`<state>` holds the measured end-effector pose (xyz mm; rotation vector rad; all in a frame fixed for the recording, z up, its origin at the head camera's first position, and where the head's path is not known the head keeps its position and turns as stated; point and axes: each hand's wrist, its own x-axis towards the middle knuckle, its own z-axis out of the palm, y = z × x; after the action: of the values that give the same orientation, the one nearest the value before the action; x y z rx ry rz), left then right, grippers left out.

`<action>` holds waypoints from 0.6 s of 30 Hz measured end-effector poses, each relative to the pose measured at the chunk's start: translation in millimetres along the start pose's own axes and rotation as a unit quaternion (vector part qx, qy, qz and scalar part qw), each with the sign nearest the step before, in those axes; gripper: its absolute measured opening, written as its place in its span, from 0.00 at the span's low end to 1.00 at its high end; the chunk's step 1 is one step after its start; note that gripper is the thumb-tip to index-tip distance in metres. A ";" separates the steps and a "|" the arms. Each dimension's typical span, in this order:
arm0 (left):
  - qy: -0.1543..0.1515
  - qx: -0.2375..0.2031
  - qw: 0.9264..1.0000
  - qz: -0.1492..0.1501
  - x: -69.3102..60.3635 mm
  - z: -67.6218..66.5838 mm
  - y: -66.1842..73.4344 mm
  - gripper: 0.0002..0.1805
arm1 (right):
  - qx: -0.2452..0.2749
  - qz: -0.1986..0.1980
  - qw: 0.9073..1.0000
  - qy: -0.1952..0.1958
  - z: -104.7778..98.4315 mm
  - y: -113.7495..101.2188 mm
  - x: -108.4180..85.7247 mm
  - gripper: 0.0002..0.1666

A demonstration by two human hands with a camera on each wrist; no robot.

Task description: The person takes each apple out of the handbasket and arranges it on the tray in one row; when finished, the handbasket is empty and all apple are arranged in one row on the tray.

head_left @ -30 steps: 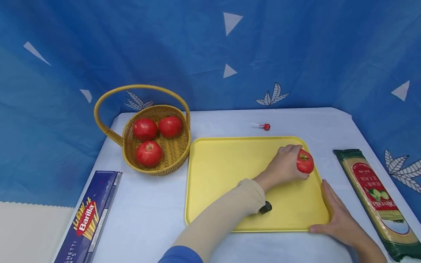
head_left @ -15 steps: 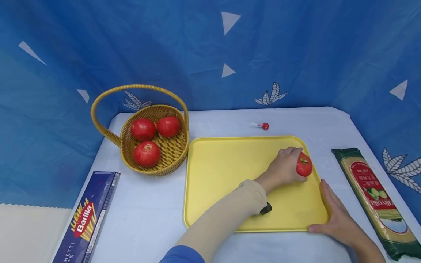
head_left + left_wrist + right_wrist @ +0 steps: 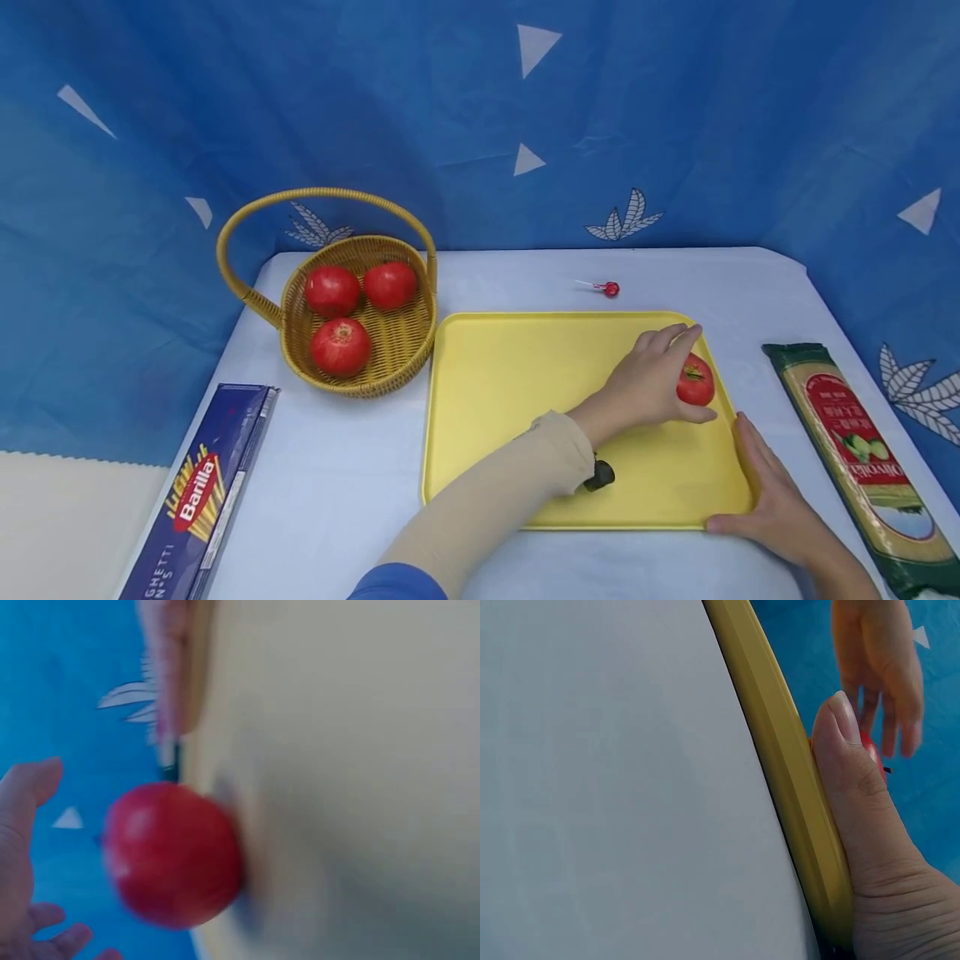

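Observation:
In the head view my left hand [image 3: 645, 379] reaches over the right part of a yellow tray [image 3: 510, 400]. Its fingers and thumb spread around a red pomegranate [image 3: 697, 382] near the tray's right edge. The left wrist view shows the same pomegranate [image 3: 176, 855] with a gap between it and the extended fingers of my left hand [image 3: 22, 840]. My right hand [image 3: 776, 504] lies against the tray's near right corner, thumb along the front edge and straight fingers along the right side. In the right wrist view the thumb of my right hand [image 3: 870, 802] presses the rim.
A wicker basket [image 3: 397, 367] with a tall handle holds 3 pomegranates at the back left. A spaghetti box [image 3: 202, 492] lies at the left, a noodle packet [image 3: 862, 458] at the right. Behind the tray is a lollipop [image 3: 610, 289]. Blue cloth [image 3: 480, 125] hangs behind the table.
My left hand's fingers have loosened and spread away from the pomegranate, which now rests slightly lower on the tray. My right hand stays at the tray corner.

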<state>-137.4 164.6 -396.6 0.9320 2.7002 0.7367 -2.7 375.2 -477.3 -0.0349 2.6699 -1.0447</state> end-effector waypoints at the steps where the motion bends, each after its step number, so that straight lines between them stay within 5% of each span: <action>1: 0.007 -0.006 1.000 0.005 -4.4 -7.2 -0.7 0.60 | 0.002 -0.003 1.000 0.001 0.2 0.0 0.5 0.80; 9: 0.073 -0.025 0.996 0.054 -51.1 -66.2 -10.6 0.55 | 0.008 -0.006 1.000 -0.008 1.2 1.4 2.4 0.80; 13: 0.138 -0.046 0.987 0.072 -85.4 -91.2 -27.3 0.51 | 0.002 0.001 1.000 -0.013 1.3 2.4 3.1 0.81; 18: 0.222 -0.084 0.971 0.040 -131.2 -114.2 -61.6 0.46 | -0.009 -0.006 1.000 -0.008 -0.3 2.1 2.5 0.82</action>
<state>-104.7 -3.5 -327.8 0.9296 2.9154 1.3091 -5.1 376.6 -479.0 -0.0623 2.6670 -1.0204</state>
